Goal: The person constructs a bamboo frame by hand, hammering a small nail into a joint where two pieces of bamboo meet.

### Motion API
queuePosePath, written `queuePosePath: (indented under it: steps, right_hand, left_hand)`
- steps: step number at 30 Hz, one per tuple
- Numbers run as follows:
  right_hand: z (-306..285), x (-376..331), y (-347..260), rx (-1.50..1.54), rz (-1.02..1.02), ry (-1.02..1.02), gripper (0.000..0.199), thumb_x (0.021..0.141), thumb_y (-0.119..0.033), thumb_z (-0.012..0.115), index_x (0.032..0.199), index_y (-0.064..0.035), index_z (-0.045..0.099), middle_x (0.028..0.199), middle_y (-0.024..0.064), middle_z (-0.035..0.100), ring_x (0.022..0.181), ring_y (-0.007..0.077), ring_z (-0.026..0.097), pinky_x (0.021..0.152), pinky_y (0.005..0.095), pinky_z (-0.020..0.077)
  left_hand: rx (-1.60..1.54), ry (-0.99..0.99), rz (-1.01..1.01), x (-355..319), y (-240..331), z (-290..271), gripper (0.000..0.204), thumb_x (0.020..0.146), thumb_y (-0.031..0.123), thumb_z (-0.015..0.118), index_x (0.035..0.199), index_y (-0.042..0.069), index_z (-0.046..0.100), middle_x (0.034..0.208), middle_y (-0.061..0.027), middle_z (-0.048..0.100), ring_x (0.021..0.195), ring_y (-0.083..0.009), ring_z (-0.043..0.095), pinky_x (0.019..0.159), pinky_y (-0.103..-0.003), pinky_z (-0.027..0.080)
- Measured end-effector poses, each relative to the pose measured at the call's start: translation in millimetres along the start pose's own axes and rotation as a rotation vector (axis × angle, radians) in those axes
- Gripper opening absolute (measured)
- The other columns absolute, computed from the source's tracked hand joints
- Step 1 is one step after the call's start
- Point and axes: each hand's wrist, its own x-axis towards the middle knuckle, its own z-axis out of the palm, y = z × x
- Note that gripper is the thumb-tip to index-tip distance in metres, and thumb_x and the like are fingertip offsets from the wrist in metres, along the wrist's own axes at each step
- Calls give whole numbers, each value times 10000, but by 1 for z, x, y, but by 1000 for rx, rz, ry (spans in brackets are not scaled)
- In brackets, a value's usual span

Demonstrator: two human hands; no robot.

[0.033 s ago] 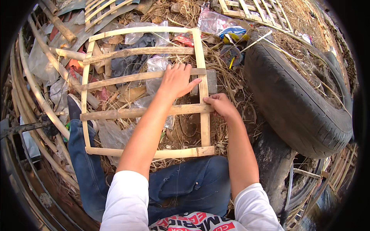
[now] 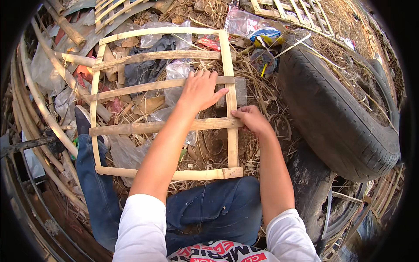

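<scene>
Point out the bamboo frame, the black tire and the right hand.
Bamboo frame [image 2: 144, 87]: head view, on its middle slat.
Black tire [image 2: 329, 107]: head view, on its tread.
Right hand [image 2: 253, 119]: head view, on its back.

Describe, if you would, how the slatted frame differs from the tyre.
Colour: the slatted frame is pale tan; the tyre is black.
Shape: the frame is roughly rectangular, made of thin strips with open gaps; the tyre is thick and rounded, with grooved tread.
Contact: the left hand and right hand are on the frame; neither touches the tyre.
Both are outdoors amid litter.
</scene>
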Motion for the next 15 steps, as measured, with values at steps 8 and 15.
queuePosePath:
  steps: [8, 15]
  right_hand:
    - [-2, 3, 15, 113, -48, -72, 272, 898, -313, 688, 922, -42, 707, 701, 12, 638, 535, 111, 565, 489, 251, 464]
    - [-1, 5, 1, -96, 44, 4, 348, 908, -354, 677, 1003, -20, 703, 791, 74, 677, 594, 170, 648, 542, 288, 542]
  left_hand:
    - [61, 50, 38, -10, 10, 2, 626, 902, 573, 567, 1153, 0, 559, 1053, -146, 611, 1044, -310, 562, 894, -444, 390]
    - [155, 15, -4, -5, 13, -1, 784, 844, 699, 551, 1224, 13, 552, 1137, -136, 601, 1093, -295, 550, 935, -469, 376]
